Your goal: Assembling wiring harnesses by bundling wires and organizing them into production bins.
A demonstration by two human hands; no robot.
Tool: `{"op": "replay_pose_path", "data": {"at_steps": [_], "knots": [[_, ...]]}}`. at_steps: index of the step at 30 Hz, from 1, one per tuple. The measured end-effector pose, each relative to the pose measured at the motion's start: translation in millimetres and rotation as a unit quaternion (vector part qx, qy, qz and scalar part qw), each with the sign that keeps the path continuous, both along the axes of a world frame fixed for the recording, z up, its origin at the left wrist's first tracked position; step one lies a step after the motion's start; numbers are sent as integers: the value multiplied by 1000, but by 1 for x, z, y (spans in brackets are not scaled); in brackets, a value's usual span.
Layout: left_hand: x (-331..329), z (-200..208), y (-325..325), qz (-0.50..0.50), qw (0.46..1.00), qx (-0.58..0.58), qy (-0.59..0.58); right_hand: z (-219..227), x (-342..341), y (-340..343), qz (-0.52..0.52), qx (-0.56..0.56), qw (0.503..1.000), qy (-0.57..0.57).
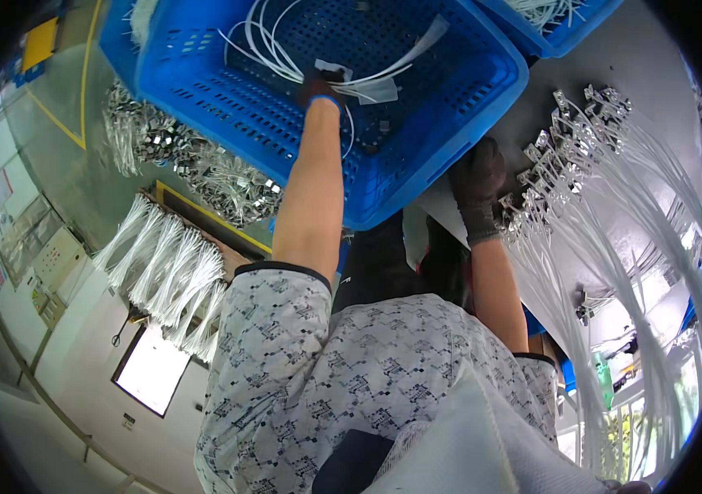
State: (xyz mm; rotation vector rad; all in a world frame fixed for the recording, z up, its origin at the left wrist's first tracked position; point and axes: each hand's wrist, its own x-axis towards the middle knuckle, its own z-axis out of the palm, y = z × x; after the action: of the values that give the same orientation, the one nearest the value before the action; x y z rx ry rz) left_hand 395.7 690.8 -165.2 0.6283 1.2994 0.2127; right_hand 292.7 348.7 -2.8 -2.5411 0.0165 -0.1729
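My left hand (319, 89), in a dark glove, reaches into a blue perforated plastic basket (417, 177). Its fingers are closed around a few thin white cables (273, 58) that loop up and out to both sides. Clear plastic pieces (378, 90) lie against the cables beside the hand. At the basket's near right edge is my right hand (480, 177), also gloved, with curled fingers against the outside of the rim; the fingertips are partly hidden. Just right of it, bundled white cables with shiny metal ends (561, 165) lie on the grey table (524, 90).
Another blue basket (561, 37) with white strands stands at the far right. Left of the large basket is a heap of metal-ended cables (178, 144). Bundles of white cables (170, 267) hang over an edge at left. Long cable bundles (647, 329) trail down the right side.
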Motion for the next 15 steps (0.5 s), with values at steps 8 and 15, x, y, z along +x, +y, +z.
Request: {"op": "replay_pose_path", "data": {"at_steps": [8,15], "knots": [[-38,336,4,-206,914,-61,-343,47,-31,-14,-38,89,994,41],[-238,578,-174,-289,883,243,-278,151,-212,-101,183,231,950,100]]}}
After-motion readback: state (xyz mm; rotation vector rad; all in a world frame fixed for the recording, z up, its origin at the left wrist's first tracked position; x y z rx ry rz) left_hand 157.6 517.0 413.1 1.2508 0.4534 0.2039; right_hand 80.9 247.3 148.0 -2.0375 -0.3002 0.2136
